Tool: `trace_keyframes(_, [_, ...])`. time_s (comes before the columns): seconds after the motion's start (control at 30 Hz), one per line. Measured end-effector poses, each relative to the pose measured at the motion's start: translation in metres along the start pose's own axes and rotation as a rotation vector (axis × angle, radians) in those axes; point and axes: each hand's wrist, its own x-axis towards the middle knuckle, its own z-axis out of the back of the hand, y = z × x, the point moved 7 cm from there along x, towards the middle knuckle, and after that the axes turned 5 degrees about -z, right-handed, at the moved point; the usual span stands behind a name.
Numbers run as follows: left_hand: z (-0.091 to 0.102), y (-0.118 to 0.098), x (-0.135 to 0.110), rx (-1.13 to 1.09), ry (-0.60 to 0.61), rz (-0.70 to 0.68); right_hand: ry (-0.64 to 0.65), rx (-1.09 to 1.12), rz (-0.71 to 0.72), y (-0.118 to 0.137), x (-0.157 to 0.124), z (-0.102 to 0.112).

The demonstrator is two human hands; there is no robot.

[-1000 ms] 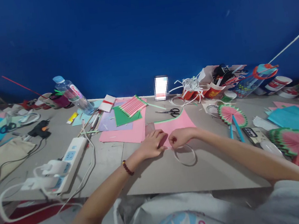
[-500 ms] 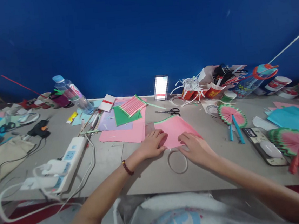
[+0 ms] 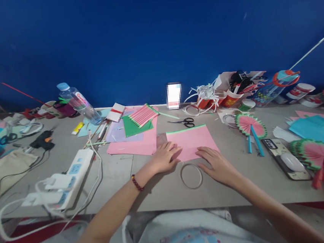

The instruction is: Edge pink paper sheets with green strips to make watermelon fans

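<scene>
A pink sheet of paper (image 3: 191, 141) with a green strip along its far edge lies flat on the table before me. My left hand (image 3: 166, 157) rests on its near left corner, fingers stretched out. At the near right corner, my right hand (image 3: 214, 161) lies with fingers spread and thumb apart, touching the paper. Between my wrists, just below the sheet, is a thin pale ring (image 3: 192, 188), perhaps a roll of tape. Black-handled scissors (image 3: 189, 122) lie beyond the green edge. A pleated pink paper (image 3: 143, 115) sits on a green sheet (image 3: 135, 128) to the left.
A white power strip (image 3: 77, 177) with plugs and cables takes up the left front. A water bottle (image 3: 81, 104) leans near the blue wall. On the right are a watermelon-like paper fan (image 3: 250, 122), a phone (image 3: 277, 156) with a white mouse (image 3: 292, 161) on it, and more fans (image 3: 320, 156).
The pink sheet's right side, raised and curved before, now lies flat. My right hand has shifted slightly right, its fingers more spread. My left hand has hardly moved.
</scene>
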Motion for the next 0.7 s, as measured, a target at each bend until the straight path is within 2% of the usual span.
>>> trace_keyframes(0.23, [0.002,-0.001,0.000,-0.013,0.027,0.018,0.007,0.154,-0.018,0.019,0.002,-0.001])
trace_keyframes(0.43, [0.002,-0.001,0.001,-0.030,0.019,0.005,-0.021,0.300,-0.146,0.003,0.006,0.000])
trace_keyframes(0.7, [0.004,-0.001,0.000,-0.044,0.022,0.009,-0.013,0.280,-0.151,-0.004,0.018,0.002])
